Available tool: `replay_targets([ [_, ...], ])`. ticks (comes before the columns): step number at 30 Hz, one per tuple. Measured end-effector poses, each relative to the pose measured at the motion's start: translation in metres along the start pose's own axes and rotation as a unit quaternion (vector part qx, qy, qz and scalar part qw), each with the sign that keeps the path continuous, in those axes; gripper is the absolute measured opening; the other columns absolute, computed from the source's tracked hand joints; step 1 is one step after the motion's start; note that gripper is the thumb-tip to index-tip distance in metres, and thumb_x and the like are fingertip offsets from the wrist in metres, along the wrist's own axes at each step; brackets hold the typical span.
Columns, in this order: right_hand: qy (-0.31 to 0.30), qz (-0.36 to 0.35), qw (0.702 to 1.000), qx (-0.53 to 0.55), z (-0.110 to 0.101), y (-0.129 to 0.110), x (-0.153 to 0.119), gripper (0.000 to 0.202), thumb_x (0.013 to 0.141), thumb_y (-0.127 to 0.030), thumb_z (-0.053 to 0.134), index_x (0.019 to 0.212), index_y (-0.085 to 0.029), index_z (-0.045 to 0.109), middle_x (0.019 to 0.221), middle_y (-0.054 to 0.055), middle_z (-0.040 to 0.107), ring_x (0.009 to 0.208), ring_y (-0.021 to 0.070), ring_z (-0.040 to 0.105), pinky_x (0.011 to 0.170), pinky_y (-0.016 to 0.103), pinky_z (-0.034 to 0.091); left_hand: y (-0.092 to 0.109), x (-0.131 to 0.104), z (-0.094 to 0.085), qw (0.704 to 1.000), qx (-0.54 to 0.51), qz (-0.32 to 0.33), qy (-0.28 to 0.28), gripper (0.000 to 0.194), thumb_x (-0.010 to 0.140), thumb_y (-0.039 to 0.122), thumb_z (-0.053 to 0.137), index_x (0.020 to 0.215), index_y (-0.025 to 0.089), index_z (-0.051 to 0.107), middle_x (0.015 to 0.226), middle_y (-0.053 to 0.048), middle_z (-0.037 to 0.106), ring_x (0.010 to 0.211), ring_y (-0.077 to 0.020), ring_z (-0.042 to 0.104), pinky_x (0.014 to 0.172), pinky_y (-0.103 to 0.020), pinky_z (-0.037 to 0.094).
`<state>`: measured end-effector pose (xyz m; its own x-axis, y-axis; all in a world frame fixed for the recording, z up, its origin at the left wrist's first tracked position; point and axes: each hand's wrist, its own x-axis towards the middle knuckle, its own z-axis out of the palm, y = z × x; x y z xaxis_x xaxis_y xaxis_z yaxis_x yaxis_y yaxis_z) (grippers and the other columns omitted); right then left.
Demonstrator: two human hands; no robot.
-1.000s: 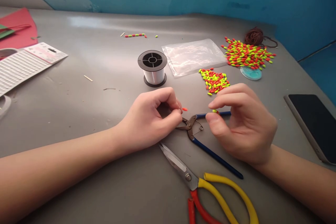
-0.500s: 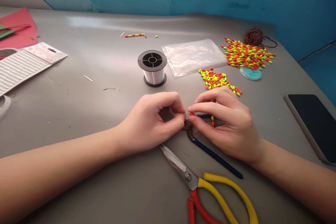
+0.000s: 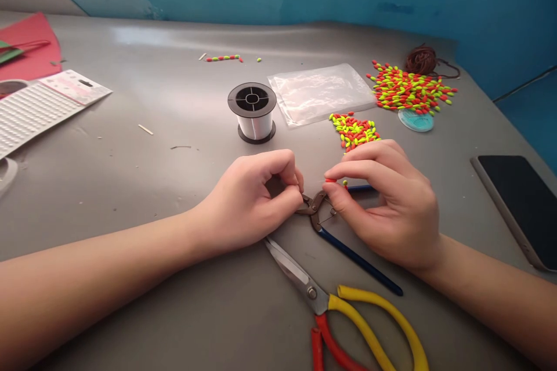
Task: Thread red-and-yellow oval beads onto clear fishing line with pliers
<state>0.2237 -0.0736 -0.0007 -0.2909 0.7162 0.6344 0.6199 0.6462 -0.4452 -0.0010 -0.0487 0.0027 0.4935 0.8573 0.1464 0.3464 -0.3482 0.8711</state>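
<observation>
Between the thumb and forefinger of my right hand (image 3: pixel 387 203) is a small red bead (image 3: pixel 331 180). A yellow-green bead (image 3: pixel 345 183) hangs close behind those fingers, with a bit of red under it. My left hand (image 3: pixel 261 197) is pinched closed at the fingertips; whatever it grips is too thin or hidden to make out. A gap separates the two hands. Beneath them lie pliers (image 3: pixel 317 208) with dark blue handles, jaws partly covered by my left fingers. Scissors (image 3: pixel 311 293) with yellow and red handles rest just below, near my left wrist.
A spool of clear line (image 3: pixel 255 113) stands beyond my hands. Behind it lie a clear plastic bag (image 3: pixel 322 93), a bead pile (image 3: pixel 354 130), a larger bead heap (image 3: pixel 409 90) and brown cord (image 3: pixel 420 61). A phone (image 3: pixel 522 203) is at right, a white studded sheet (image 3: pixel 43 110) at left.
My right hand has moved right, away from my left hand, with the red bead in its fingers. More of the pliers shows between the hands. My left hand has barely shifted.
</observation>
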Motion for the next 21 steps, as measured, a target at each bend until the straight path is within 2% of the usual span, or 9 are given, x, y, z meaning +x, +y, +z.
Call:
replay_targets([
  [8, 0.057, 0.032, 0.998, -0.003, -0.0010, -0.0010, -0.0035, 0.019, 0.090, -0.011, 0.075, 0.096, -0.028, 0.072, 0.092, 0.006, 0.070, 0.087, 0.0264, 0.068, 0.081, 0.047, 0.054, -0.0008, 0.0024, -0.0008, 0.999, -0.026, -0.020, 0.013, 0.018, 0.085, 0.005, 0.062, 0.077, 0.020, 0.058, 0.087, 0.002, 0.076, 0.076, -0.0117, 0.067, 0.067, -0.024, 0.052],
  [14, 0.112, 0.024, 0.993, 0.011, 0.0010, 0.0014, -0.0057, 0.021, 0.089, -0.012, 0.073, 0.101, -0.029, 0.072, 0.095, 0.007, 0.069, 0.092, 0.0293, 0.068, 0.085, 0.051, 0.056, 0.0002, 0.0014, -0.0017, 0.999, -0.035, -0.023, 0.012, 0.019, 0.084, 0.004, 0.062, 0.075, 0.020, 0.058, 0.085, 0.002, 0.075, 0.077, -0.0117, 0.067, 0.067, -0.024, 0.052],
  [21, 0.132, 0.014, 0.991, 0.034, 0.0036, 0.0035, -0.0045, 0.022, 0.090, -0.011, 0.071, 0.103, -0.028, 0.071, 0.094, 0.007, 0.068, 0.093, 0.0290, 0.067, 0.083, 0.049, 0.057, -0.0012, 0.0029, -0.0005, 0.999, -0.042, -0.028, 0.018, 0.020, 0.084, 0.003, 0.062, 0.075, 0.020, 0.055, 0.085, 0.003, 0.074, 0.076, -0.0110, 0.067, 0.068, -0.023, 0.052],
])
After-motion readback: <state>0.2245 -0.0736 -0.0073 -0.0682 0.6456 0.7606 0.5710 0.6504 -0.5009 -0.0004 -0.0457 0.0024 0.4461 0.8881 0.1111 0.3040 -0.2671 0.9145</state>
